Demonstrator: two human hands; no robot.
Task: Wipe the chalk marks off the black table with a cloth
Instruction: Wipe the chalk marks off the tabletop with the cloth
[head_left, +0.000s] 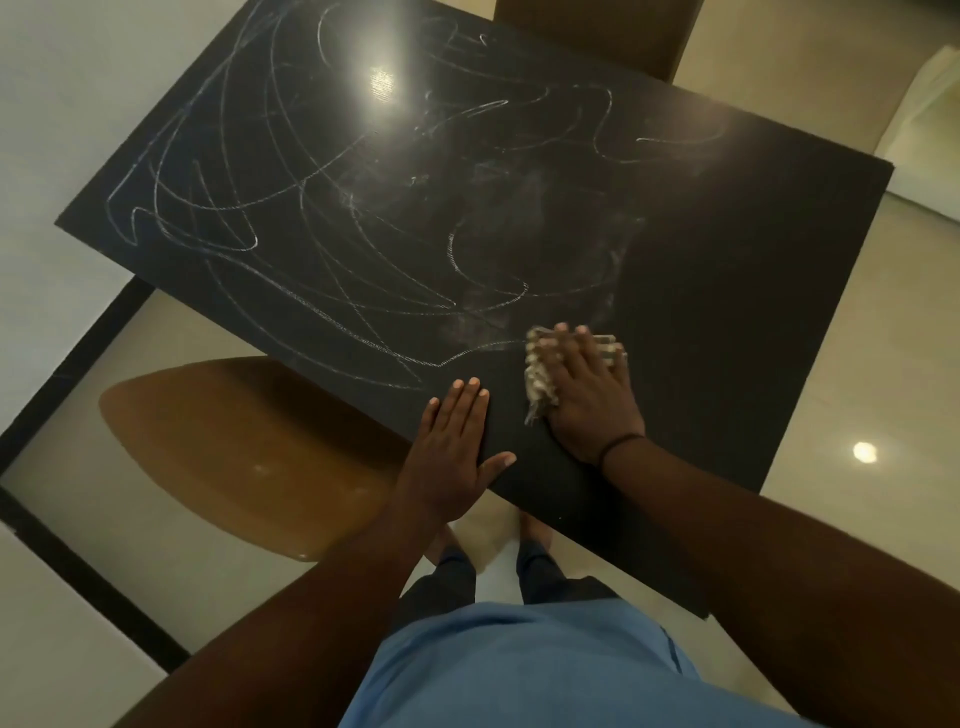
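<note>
The black table (727, 291) is covered with white looping chalk marks (291, 197) over its left and middle. The right part is dark, with faint smears near the middle. My right hand (587, 395) presses flat on a pale, frayed cloth (537, 374) near the table's front edge; the cloth sticks out to the left of and beyond my fingers. My left hand (457, 441) lies flat on the front edge, fingers together, holding nothing, just left of the cloth.
A brown chair seat (234, 452) is tucked under the table's front left. Another brown chair back (592, 36) stands at the far side. A dark-framed low surface (67, 561) lies at the left. Glossy beige floor (857, 415) surrounds the table.
</note>
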